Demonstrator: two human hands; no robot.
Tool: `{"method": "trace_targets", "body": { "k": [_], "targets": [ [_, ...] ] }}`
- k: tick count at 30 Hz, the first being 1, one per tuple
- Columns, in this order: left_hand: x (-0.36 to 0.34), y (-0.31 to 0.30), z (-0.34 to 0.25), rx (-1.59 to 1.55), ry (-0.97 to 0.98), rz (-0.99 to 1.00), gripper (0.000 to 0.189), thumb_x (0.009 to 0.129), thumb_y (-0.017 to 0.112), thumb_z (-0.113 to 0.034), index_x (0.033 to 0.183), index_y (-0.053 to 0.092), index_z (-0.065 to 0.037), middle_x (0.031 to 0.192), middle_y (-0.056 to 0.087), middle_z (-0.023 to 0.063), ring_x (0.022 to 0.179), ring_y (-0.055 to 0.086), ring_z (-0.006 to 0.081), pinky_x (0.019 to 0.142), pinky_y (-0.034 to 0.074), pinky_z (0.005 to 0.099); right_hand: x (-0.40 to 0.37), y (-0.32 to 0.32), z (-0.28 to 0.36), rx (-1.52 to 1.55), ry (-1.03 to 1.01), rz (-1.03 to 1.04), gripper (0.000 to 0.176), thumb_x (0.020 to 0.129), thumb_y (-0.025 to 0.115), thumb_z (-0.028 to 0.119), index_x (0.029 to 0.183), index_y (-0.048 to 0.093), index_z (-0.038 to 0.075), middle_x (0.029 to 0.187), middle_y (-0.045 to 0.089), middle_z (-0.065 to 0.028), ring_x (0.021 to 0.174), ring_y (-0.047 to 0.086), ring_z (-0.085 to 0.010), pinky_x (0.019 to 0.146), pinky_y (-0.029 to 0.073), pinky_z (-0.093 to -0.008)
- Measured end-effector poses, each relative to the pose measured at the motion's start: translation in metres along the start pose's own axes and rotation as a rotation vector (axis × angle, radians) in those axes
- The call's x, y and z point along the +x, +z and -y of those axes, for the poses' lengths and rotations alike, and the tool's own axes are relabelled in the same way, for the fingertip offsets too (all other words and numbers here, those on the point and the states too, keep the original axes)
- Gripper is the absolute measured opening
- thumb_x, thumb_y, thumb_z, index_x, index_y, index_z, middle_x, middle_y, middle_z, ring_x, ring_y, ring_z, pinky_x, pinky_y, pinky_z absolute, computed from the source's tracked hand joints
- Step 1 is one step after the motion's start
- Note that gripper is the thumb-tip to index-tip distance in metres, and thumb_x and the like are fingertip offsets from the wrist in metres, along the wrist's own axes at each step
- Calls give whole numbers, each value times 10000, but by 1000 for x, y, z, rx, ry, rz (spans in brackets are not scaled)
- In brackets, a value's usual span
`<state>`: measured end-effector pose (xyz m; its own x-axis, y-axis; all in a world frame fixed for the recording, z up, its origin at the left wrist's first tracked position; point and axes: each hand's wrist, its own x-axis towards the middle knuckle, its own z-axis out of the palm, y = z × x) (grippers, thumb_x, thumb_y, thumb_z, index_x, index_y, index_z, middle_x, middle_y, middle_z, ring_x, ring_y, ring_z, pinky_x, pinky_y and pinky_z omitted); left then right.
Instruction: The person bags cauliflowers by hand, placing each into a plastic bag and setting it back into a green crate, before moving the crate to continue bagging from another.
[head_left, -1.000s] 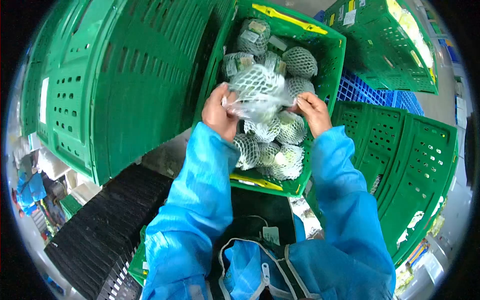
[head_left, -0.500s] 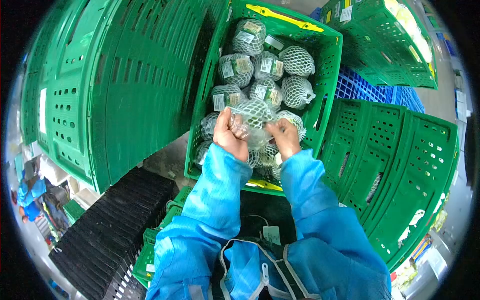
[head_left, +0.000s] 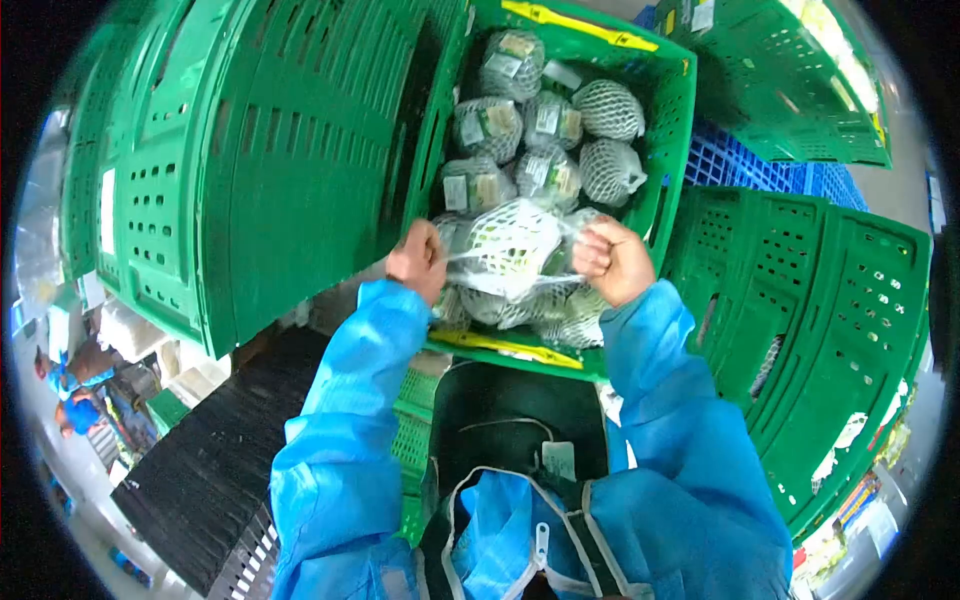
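Note:
A green crate (head_left: 676, 150) with yellow handles holds several round items in white foam nets and clear plastic, some with labels. Over its near part, a netted item (head_left: 513, 240) in clear plastic hangs between my two hands. My left hand (head_left: 418, 262) pinches the plastic on the left side, its fingers closed. On the right side, my right hand (head_left: 615, 260) has its fingers curled tightly on the plastic. The plastic is stretched out between them. Netted items below are partly hidden.
Tall green crates (head_left: 290, 150) stand at the left. More green crates (head_left: 800, 330) are at the right, beside blue crates (head_left: 740, 165). A black stack (head_left: 215, 450) is at the lower left. A person (head_left: 80, 410) in blue is far off at the left edge.
My hands have moved apart, left hand to the left and right hand to the right, pulling the plastic wide. The view has shifted slightly.

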<state>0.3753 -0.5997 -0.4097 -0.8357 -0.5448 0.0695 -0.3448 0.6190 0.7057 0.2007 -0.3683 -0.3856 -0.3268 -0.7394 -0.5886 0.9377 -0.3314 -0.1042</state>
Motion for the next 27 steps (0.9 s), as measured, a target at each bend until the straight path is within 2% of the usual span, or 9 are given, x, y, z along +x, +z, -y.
{"method": "trace_targets", "body": {
  "k": [1, 4, 6, 11, 14, 16, 19, 22, 27],
  "targets": [
    [3, 0, -9, 102, 32, -91, 167, 750, 620, -33, 714, 460, -63, 534, 402, 53, 455, 391, 130, 439, 341, 294, 1, 4, -1, -9, 13, 44, 92, 803, 496, 43, 780, 437, 110, 568, 336, 10, 454, 331, -86, 412, 247, -229],
    [-9, 20, 20, -279, -550, -112, 145, 832, 615, -150, 751, 521, -75, 587, 493, 44, 500, 480, 159, 463, 408, 295, -14, 25, -20, -203, 22, -61, 116, 796, 497, 31, 839, 424, 109, 572, 331, 13, 453, 324, -88, 417, 252, -239],
    [-24, 17, -17, -1225, -1256, -91, 254, 896, 529, -323, 826, 566, -82, 708, 573, 58, 629, 561, 226, 611, 497, 438, -17, 19, -31, -240, -86, -97, 127, 803, 499, 37, 896, 441, 100, 587, 338, 17, 472, 330, -89, 429, 271, -244],
    [-14, -3, -87, -1627, -1593, -244, 264, 920, 441, -323, 783, 508, -106, 570, 449, 3, 508, 461, 186, 717, 443, 395, -14, 19, -51, -353, -224, -294, 113, 798, 528, 73, 888, 464, 97, 592, 363, 27, 479, 332, -76, 397, 258, -229],
    [-37, -5, -52, -2151, -1113, 206, 240, 896, 482, -291, 724, 473, -124, 518, 375, -25, 426, 351, 112, 531, 375, 343, -10, 7, -31, -470, -396, -402, 134, 741, 559, 61, 837, 475, 103, 576, 405, 31, 415, 351, -53, 342, 249, -207],
    [-31, -22, -54, -1531, -1240, 216, 358, 852, 573, -212, 576, 350, -167, 468, 271, -60, 383, 220, 74, 380, 173, 250, -1, -22, 3, -832, -557, -487, 127, 713, 618, 39, 745, 503, 82, 597, 471, 22, 443, 392, -46, 375, 300, -202],
    [-23, -43, -66, -742, -808, 332, 345, 807, 653, -158, 585, 390, -141, 506, 375, -47, 403, 295, 48, 385, 227, 239, 6, -37, 36, -1275, -756, -325, 152, 743, 658, 93, 751, 520, 29, 630, 505, 20, 591, 445, -38, 532, 364, -207],
    [-13, -37, -45, -527, -356, 394, 219, 782, 686, -161, 666, 515, -89, 541, 421, -30, 496, 352, 49, 424, 264, 248, 7, -27, 50, -1305, -688, -311, 120, 781, 643, 108, 788, 581, 6, 668, 529, 18, 633, 451, -52, 567, 374, -223],
    [-2, -20, -27, -113, -431, 251, 95, 780, 671, -142, 805, 629, -61, 582, 519, 36, 567, 478, 95, 518, 392, 267, 11, -30, 47, -1226, -537, -414, 153, 839, 591, 145, 866, 637, 1, 710, 578, 10, 639, 483, -80, 576, 395, -238]
  ]
}}
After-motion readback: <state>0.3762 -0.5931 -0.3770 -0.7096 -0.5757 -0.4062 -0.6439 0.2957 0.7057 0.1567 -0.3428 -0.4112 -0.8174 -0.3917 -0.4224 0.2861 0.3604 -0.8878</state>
